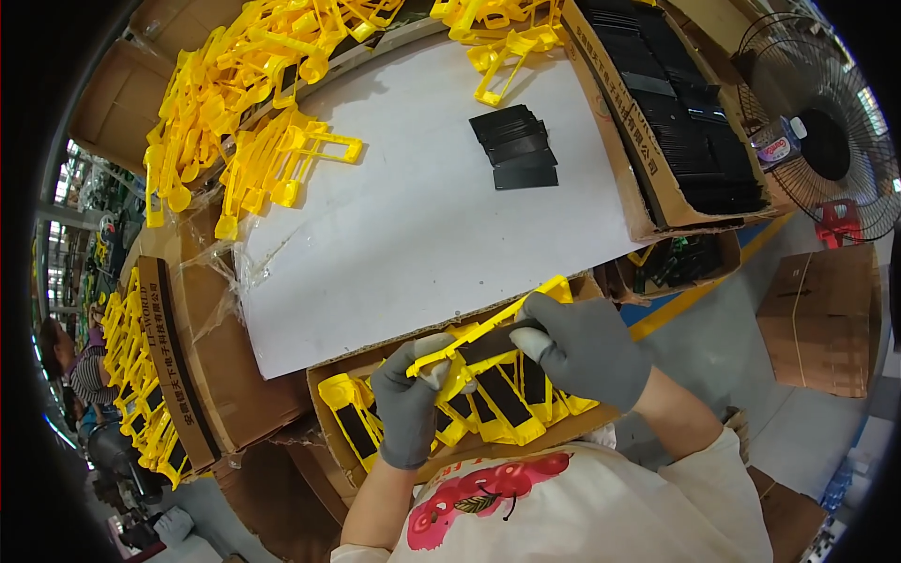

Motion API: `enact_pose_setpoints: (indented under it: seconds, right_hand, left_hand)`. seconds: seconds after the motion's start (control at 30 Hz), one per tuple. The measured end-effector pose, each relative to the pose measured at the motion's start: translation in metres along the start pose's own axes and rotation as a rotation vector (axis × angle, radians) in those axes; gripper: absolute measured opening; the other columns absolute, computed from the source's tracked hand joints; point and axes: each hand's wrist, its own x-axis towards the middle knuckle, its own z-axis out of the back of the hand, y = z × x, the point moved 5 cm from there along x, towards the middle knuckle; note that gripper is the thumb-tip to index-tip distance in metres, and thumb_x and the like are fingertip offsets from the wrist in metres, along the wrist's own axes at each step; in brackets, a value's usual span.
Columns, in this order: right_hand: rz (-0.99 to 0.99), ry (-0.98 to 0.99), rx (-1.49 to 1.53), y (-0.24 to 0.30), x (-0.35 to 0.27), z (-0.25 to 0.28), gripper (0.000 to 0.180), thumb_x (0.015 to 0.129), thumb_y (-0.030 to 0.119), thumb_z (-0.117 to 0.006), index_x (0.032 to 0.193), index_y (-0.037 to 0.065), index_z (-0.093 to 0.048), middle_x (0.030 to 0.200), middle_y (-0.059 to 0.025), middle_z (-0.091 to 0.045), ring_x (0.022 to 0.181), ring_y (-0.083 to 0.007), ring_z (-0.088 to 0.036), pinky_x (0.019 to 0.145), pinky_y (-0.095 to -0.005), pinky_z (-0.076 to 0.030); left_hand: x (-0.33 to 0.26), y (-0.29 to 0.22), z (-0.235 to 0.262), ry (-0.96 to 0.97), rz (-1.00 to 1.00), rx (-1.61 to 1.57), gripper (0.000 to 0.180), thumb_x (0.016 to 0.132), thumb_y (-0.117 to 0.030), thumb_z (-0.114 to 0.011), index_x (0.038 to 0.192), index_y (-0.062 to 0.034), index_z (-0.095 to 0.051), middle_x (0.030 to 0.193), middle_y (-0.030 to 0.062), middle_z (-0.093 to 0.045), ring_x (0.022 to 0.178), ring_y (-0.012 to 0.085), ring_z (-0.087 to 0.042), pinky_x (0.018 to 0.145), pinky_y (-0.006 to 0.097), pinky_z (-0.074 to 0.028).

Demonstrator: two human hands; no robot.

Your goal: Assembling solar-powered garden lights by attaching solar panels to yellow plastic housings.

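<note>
Over the near edge of the table, I hold a yellow plastic frame (pixel 507 314) tilted between both grey-gloved hands. My left hand (pixel 410 394) is closed round its left end, with thumb and fingers pinching it. Lying along the frame is a thin black plate (pixel 485 345). My right hand (pixel 587 347) is closed at the other end, its thumb pressing the plate and its fingers by the frame's tip. Below my hands is an open cardboard box (pixel 317 399) holding several yellow frames with black plates in them (pixel 504 399).
Loose yellow frames (pixel 225 94) are heaped at the far left of the white tabletop (pixel 404 235). A fanned stack of black plates (pixel 514 145) lies farther right, near a carton of black plates (pixel 615 122). A fan (pixel 826 141) and a closed carton (pixel 817 319) stand at the right.
</note>
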Motion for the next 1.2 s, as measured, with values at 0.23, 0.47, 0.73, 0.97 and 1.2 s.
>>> enact_pose_setpoints:
  seconds: [0.23,0.47,0.73,0.97,1.2]
  right_hand:
    - [-0.048,-0.256,-0.117,-0.006,-0.013,0.005,0.048,0.08,0.039,-0.072,0.11,0.004,-0.057,0.074,-0.0093,-0.066,0.063,-0.0235,-0.064,0.057,-0.0341,-0.049]
    - [-0.142,0.06,0.042,-0.032,-0.047,-0.015,0.029,0.076,0.032,-0.078,0.092,0.011,-0.067,0.076,-0.0059,-0.067,0.064,-0.021,-0.065,0.058,-0.0304,-0.049]
    - [-0.364,-0.075,0.007,-0.043,-0.114,-0.033,0.024,0.081,0.033,-0.072,0.085,0.01,-0.065,0.064,-0.0084,-0.062,0.052,-0.0244,-0.06,0.049,-0.033,-0.045]
    - [-0.547,0.186,-0.367,-0.062,-0.145,-0.029,0.045,0.087,0.054,-0.055,0.088,0.009,-0.058,0.062,-0.0096,-0.06,0.052,-0.0256,-0.059,0.046,-0.0394,-0.043]
    - [-0.31,0.045,-0.406,-0.035,-0.063,0.026,0.063,0.081,0.06,-0.058,0.117,0.008,-0.053,0.084,-0.01,-0.063,0.071,-0.0269,-0.064,0.06,-0.0373,-0.049]
  left_hand:
    - [-0.005,-0.002,-0.002,-0.029,0.074,0.218,0.027,0.082,0.007,-0.062,0.11,0.0083,-0.063,0.096,0.012,-0.066,0.078,0.0174,-0.066,0.072,0.029,-0.057]
    - [-0.012,0.009,-0.005,0.149,0.239,0.265,0.026,0.081,0.008,-0.065,0.106,0.0082,-0.065,0.095,0.0144,-0.068,0.077,0.0182,-0.067,0.07,0.028,-0.058]
    - [0.001,0.031,-0.031,0.34,0.407,0.44,0.028,0.083,0.005,-0.064,0.11,0.0044,-0.063,0.098,0.0116,-0.067,0.075,0.0116,-0.065,0.064,0.022,-0.054]
    - [-0.007,0.016,-0.039,0.415,-0.709,1.359,0.06,0.082,-0.041,-0.066,0.128,-0.0057,-0.052,0.13,0.0194,-0.05,0.122,0.0452,-0.043,0.103,0.054,-0.034]
    - [-0.008,0.053,-0.034,0.565,-0.617,1.543,0.074,0.082,-0.059,-0.056,0.138,-0.0125,-0.043,0.145,0.018,-0.035,0.131,0.0453,-0.031,0.107,0.062,-0.018]
